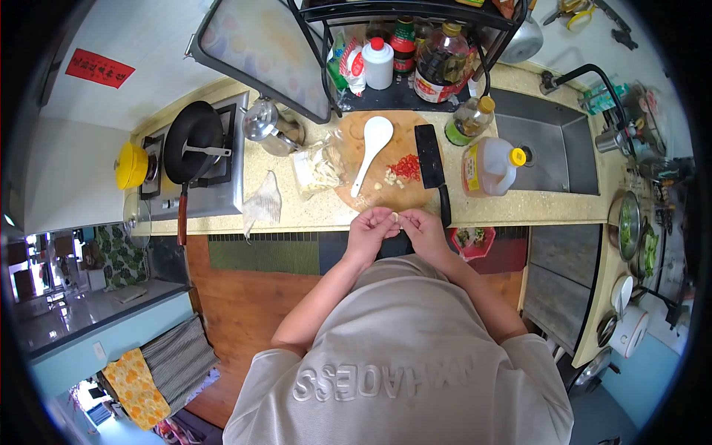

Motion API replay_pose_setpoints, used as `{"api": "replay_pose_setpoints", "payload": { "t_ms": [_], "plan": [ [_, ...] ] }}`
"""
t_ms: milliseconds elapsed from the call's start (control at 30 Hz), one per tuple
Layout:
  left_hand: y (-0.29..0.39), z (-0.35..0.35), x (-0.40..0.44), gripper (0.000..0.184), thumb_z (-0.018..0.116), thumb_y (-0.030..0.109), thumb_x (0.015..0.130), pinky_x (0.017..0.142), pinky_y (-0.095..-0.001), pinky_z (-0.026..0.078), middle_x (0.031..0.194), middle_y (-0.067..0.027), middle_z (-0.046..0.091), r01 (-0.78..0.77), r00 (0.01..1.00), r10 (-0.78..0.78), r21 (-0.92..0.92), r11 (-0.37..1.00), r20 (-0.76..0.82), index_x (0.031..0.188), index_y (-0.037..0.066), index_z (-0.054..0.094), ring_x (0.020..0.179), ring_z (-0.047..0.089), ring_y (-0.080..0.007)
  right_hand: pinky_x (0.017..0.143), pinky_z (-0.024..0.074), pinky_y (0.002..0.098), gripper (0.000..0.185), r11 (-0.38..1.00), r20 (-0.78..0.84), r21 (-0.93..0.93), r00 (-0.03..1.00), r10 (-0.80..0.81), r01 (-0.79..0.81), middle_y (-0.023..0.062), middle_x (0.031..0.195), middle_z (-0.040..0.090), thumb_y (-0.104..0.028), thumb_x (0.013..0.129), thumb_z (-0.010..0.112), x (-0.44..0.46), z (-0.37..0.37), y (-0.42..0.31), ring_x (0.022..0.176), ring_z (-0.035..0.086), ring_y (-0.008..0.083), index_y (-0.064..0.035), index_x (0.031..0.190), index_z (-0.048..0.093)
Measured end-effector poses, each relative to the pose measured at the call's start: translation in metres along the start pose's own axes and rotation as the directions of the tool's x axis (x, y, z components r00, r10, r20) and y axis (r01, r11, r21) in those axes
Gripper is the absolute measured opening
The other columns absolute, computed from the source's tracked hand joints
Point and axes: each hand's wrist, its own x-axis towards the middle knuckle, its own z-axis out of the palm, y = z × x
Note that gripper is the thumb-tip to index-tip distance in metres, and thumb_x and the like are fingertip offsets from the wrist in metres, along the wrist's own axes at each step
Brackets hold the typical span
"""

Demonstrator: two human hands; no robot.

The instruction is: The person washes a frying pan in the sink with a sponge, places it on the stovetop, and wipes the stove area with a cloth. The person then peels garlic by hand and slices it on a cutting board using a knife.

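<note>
Both hands meet at the counter's front edge, just below the round wooden board. My left hand point(369, 236) and my right hand point(424, 231) pinch a small pale piece point(395, 217) between their fingertips; it looks like garlic. On the board point(404, 133) lie a white spoon point(376, 141), chopped red pepper point(406, 167), pale chopped bits point(391, 176) and a black cleaver point(429, 156), its handle over the board's right edge. A clear bag of pale pieces point(319, 169) touches the board's left side.
A wok point(194, 141) sits on the stove at left, a cloth point(262, 202) beside it. Right of the board stand a green-labelled bottle point(469, 122) and a yellow-capped jug point(489, 167), then the sink point(545, 148). A red bowl point(472, 241) is below the counter edge.
</note>
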Motion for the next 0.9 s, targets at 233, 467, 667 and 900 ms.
{"api": "replay_pose_setpoints", "payload": {
  "t_ms": [233, 467, 667, 900],
  "plan": [
    [-0.005, 0.005, 0.002, 0.012, 0.065, 0.006, 0.092, 0.073, -0.0256, 0.058, 0.089, -0.0093, 0.070, -0.035, 0.997, 0.034, -0.011, 0.999, -0.071, 0.101, -0.002, 0.066, 0.078, 0.068, -0.0134, 0.058, 0.0461, 0.0323, 0.014, 0.997, -0.031, -0.080, 1.000, -0.003, 0.001, 0.0110, 0.073, 0.062, -0.011, 0.091, 0.062, -0.002, 0.002, -0.002, 0.063, 0.058, 0.0179, 0.0021, 0.092, 0.066],
    [-0.014, 0.002, 0.004, 0.010, 0.065, 0.007, 0.092, 0.074, -0.0260, 0.058, 0.087, -0.0093, 0.070, -0.077, 0.995, 0.081, 0.062, 0.995, -0.059, 0.098, -0.001, 0.066, 0.077, 0.068, -0.0141, 0.064, 0.0476, 0.0374, 0.011, 0.967, -0.008, -0.231, 0.994, -0.113, 0.109, 0.0171, 0.079, 0.064, -0.008, 0.089, 0.060, 0.000, -0.002, -0.011, 0.071, 0.062, 0.0308, 0.0024, 0.086, 0.063],
    [-0.008, -0.003, 0.004, 0.012, 0.064, 0.009, 0.093, 0.075, -0.0273, 0.058, 0.089, -0.0088, 0.069, 0.081, 0.996, -0.079, 0.059, 0.995, -0.035, 0.099, -0.001, 0.066, 0.076, 0.067, -0.0135, 0.062, 0.0465, 0.0375, 0.008, 0.972, 0.071, -0.232, 0.997, -0.013, 0.030, 0.0156, 0.074, 0.062, -0.006, 0.085, 0.061, 0.004, -0.009, -0.015, 0.068, 0.060, 0.0294, 0.0017, 0.084, 0.062],
    [-0.007, -0.008, 0.009, 0.018, 0.061, 0.010, 0.095, 0.079, -0.0283, 0.057, 0.095, -0.0103, 0.070, 0.106, 0.992, -0.110, 0.060, 0.993, 0.055, 0.107, -0.002, 0.067, 0.083, 0.067, -0.0142, 0.061, 0.0462, 0.0369, 0.008, 0.947, 0.110, -0.312, 0.993, -0.039, 0.072, 0.0146, 0.073, 0.061, -0.006, 0.083, 0.063, 0.005, -0.010, -0.023, 0.068, 0.060, 0.0278, 0.0006, 0.080, 0.061]
  ]
}}
